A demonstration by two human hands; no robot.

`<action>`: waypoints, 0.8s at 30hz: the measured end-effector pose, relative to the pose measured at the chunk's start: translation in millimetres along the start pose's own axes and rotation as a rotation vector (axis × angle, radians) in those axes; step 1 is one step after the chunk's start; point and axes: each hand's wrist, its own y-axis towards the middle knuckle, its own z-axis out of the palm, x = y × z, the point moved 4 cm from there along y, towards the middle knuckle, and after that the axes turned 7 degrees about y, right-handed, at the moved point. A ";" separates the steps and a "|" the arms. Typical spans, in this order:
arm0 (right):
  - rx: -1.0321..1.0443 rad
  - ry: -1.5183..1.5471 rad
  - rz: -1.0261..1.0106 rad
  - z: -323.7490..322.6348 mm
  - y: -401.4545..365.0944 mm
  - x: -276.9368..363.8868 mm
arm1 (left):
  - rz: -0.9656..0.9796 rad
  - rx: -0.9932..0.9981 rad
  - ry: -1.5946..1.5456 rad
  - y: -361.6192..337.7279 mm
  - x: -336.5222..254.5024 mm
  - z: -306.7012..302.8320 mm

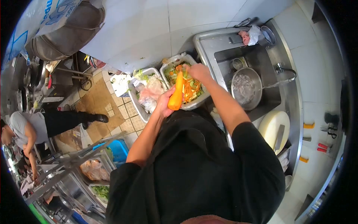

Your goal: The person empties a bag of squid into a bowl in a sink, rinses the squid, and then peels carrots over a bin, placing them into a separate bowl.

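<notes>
A large orange carrot (176,98) lies in my left hand (164,101), its thick end toward me and its narrow end over a bin of vegetable peelings (204,98). Close to the narrow end, my right hand (199,73) is closed with its fingers curled. Whatever it grips is too small to make out. Orange and green scraps fill the bin below both hands. Beside it on the left stands a second white bin (138,106) with plastic bags and leafy scraps.
To the right, water runs from a faucet (279,68) into a metal bowl (246,88) in the sink (209,46). A knife (279,137) rests on a round board (266,127). Another person (31,127) stands at the far left, near a blue crate (121,151).
</notes>
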 end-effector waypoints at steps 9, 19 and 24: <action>-0.072 0.691 0.130 -23.2 -36.5 -9.6 | 0.238 -0.286 0.322 33.6 -23.4 -58.1; -0.378 1.169 0.123 -31.2 -203.7 -106.7 | -0.064 0.388 0.376 80.4 52.4 159.3; -0.883 1.371 0.323 -19.9 -339.7 -211.1 | -0.170 0.430 1.051 111.7 109.1 181.0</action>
